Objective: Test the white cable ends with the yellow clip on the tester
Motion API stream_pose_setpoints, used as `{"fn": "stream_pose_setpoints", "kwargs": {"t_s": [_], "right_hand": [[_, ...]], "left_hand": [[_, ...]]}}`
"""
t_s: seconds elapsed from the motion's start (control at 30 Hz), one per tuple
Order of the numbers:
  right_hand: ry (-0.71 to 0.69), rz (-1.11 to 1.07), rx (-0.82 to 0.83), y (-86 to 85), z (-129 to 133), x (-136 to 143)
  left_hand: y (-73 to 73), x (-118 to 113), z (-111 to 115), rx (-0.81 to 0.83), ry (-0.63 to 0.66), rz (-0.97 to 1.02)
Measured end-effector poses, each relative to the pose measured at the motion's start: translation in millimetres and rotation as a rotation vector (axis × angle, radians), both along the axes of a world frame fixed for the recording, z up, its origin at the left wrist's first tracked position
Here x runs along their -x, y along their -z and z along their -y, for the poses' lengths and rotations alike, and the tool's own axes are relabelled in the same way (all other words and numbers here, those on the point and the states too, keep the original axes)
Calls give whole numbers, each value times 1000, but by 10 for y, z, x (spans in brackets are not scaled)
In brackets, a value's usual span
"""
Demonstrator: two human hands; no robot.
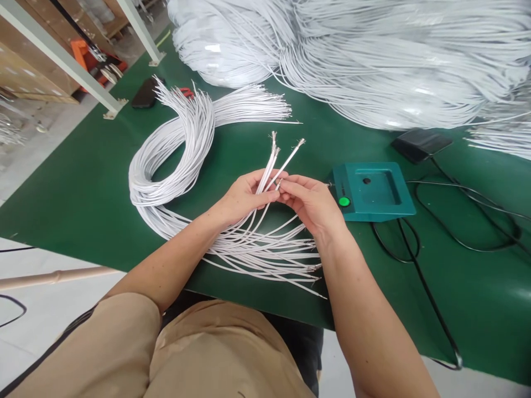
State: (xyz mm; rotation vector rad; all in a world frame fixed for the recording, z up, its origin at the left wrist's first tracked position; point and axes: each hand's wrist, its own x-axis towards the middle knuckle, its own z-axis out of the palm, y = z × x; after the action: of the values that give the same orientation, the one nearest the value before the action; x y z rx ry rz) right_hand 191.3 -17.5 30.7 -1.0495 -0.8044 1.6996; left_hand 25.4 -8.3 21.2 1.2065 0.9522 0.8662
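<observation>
Head view, white cables [265, 179] between left fingers [267, 198], ends beyond them

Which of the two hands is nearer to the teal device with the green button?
The right hand. It is just left of the teal device, a small gap apart; the left hand is farther left, beyond the right one.

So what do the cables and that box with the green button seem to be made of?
Cables: probably wire in smooth white plastic; frayed strands show at the ends.
Box: teal, perhaps painted metal or plastic; its even colour fits both.
</observation>
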Motion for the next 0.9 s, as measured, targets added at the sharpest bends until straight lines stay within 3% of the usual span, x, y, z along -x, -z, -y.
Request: {"fn": "stream_pose_setpoints", "kwargs": {"t_s": [0.17,0.3,0.4,0.53,0.63,0.77,0.9], "right_hand": [[-35,-29,58,16,-23,-14],[22,122,43,1,-8,7],[76,248,-29,-22,10,11],[22,395,-223,9,17,8],[40,703,-471,79,6,-3],[37,1307,-848,114,-11,-81],[47,1685,-955,69,-33,-237]], "left_hand": [[14,8,-13,21,14,16],[38,31,-46,65,25,37],[38,41,-58,58,31,49],[18,25,-53,56,16,75],[18,7,-69,159,18,170],[65,-26,-108,288,19,245],[118,-95,-119,210,-57,97]]}}
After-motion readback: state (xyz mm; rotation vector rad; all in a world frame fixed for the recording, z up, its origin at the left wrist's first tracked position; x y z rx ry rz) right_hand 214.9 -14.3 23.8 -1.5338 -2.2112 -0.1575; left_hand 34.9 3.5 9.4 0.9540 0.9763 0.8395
